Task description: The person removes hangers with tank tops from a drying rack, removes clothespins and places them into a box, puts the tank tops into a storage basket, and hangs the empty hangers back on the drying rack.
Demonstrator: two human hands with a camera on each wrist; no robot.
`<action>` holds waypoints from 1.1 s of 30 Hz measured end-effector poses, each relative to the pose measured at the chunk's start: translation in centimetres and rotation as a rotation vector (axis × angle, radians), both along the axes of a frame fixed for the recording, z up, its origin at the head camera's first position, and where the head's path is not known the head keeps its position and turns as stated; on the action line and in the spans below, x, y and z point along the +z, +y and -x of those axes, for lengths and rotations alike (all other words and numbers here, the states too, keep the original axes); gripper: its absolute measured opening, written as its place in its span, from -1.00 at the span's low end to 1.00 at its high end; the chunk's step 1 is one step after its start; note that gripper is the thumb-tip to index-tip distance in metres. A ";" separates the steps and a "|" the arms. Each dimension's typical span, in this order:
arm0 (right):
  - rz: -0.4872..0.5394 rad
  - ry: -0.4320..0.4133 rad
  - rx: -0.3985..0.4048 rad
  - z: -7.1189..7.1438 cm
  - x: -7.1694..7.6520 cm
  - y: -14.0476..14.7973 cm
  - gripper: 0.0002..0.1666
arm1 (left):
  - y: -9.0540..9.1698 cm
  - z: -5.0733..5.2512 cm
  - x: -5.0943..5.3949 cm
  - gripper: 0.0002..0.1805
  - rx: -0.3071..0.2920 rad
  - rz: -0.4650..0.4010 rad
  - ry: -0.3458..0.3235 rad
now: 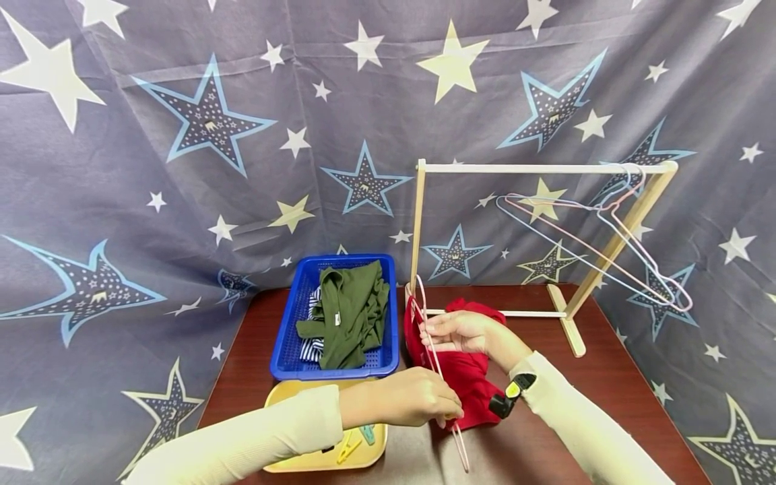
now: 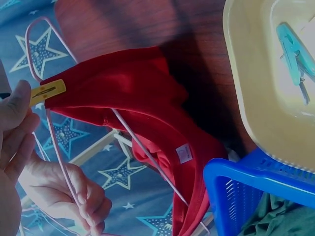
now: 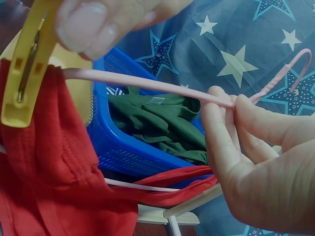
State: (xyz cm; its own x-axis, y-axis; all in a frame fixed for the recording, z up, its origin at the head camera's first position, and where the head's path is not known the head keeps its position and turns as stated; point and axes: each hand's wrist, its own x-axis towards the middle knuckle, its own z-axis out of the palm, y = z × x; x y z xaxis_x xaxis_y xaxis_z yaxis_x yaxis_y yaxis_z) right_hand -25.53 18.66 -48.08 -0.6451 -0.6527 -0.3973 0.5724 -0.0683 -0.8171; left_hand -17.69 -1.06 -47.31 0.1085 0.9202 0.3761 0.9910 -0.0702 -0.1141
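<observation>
My left hand pinches a yellow clothespin. The clothespin sits over the edge of a red garment at one end of a pink hanger. With thumb and fingers, my right hand pinches the same hanger between its hook and the clothespin. In the head view the hanger is tilted steeply, hook at the far end. The red garment hangs loosely around it, its lower folds near the tabletop; a small white label shows inside. Part of the garment is hidden behind my hands.
Left of the garment stands a blue basket holding an olive green shirt and striped cloth. In front, a yellow tray holds clothespins, partly under my left arm. A wooden rack stands behind, with hangers at its right end.
</observation>
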 end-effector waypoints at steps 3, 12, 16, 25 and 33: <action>0.006 -0.010 -0.005 0.0 0.0 0.0 -0.55 | 0.0 0.0 0.1 -0.89 0.005 -0.004 -0.030; 0.019 -0.035 -0.009 -0.1 0.0 0.1 -0.54 | 0.2 0.0 0.6 -0.88 0.020 0.021 -0.094; 0.009 -0.029 -0.009 -0.1 -0.1 0.0 -0.59 | 0.5 -0.1 1.0 -0.88 0.040 0.062 -0.122; 0.034 -0.032 0.001 -0.2 -0.3 0.1 -0.51 | 1.0 -0.5 2.1 -0.88 0.124 0.211 -0.132; 0.004 -0.007 0.020 -0.1 -0.5 -0.1 -0.53 | 1.6 -0.7 2.6 -0.91 0.187 0.333 -0.101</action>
